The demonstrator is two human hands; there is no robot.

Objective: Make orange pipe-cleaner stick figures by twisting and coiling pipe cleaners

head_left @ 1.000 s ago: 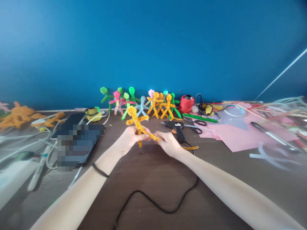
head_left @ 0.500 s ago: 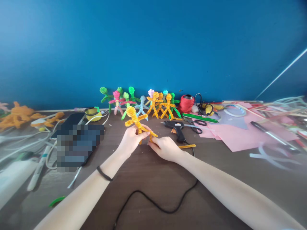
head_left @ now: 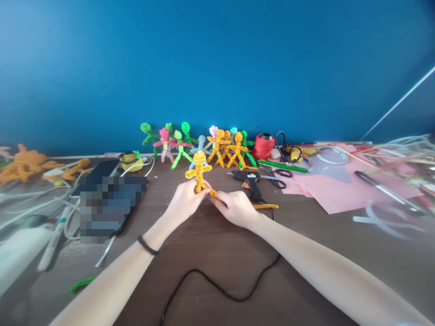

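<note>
An orange-yellow pipe-cleaner figure [head_left: 199,171], with a round coiled head and short coiled arms, stands upright between my hands above the table. My left hand [head_left: 186,198] pinches it low on the body, and its lower end is partly hidden by my fingers. One leg of the figure reaches right, where the closed fingers of my right hand [head_left: 234,206] grip its end. Beyond the hands, several similar pipe-cleaner figures [head_left: 238,148] in green, pink, blue and orange lean along the blue wall.
A black glue gun [head_left: 250,181] lies right of my hands, its black cord [head_left: 217,290] curving across the table [head_left: 204,253]. Nearby are an orange pipe cleaner [head_left: 267,206], red thread spool [head_left: 264,146] and pink paper [head_left: 333,194]. Dark, partly blurred devices [head_left: 129,194] lie left.
The held figure has turned from leaning left to upright, and sits slightly lower and further right. Its leg on the right is now mostly covered by my fingers. Both hands stay nearly in place.
</note>
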